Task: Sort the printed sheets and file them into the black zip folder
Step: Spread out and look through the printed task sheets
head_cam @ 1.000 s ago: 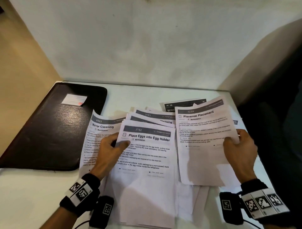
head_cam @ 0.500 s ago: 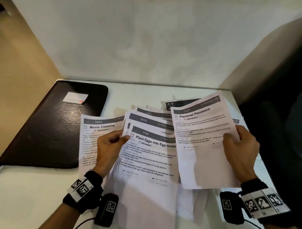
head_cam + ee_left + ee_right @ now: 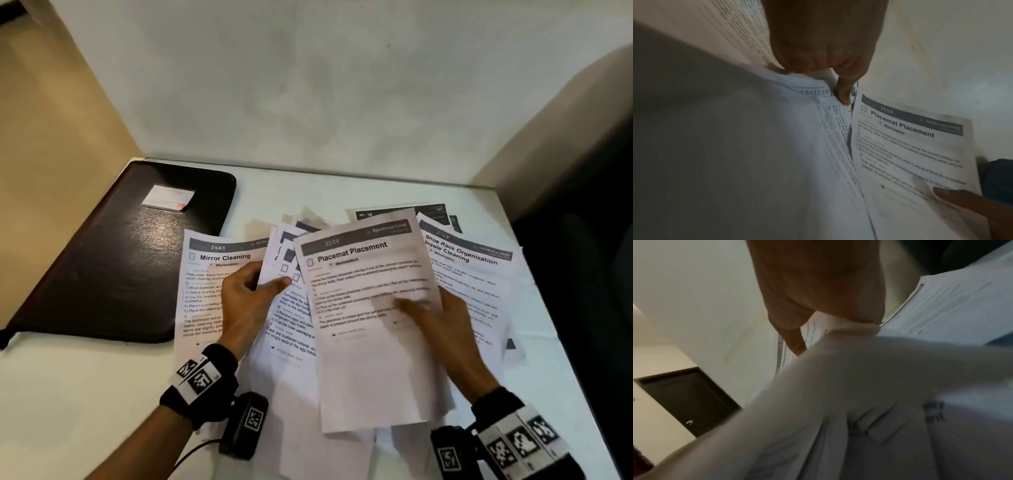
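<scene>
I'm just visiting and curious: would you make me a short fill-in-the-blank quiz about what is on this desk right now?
1. The right hand holds the sheet titled "Placemat ____".
2. The zip folder lying left of the papers is ____ in colour.
3. The sheet numbered 2643 is titled "____ Cleaning".
4. The left hand pinches a sheaf of ____.

Missing words: Placement; black; Mirror; sheets

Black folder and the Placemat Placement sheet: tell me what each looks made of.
The black folder looks like leather or, more likely, imitation leather: a fine pebbled grain with a soft sheen where light hits, rounded corners, and a clear card pocket on its cover. Which of the two cannot be told. The Placemat Placement sheet is thin matte white printer paper: it bends in the right hand.
</scene>
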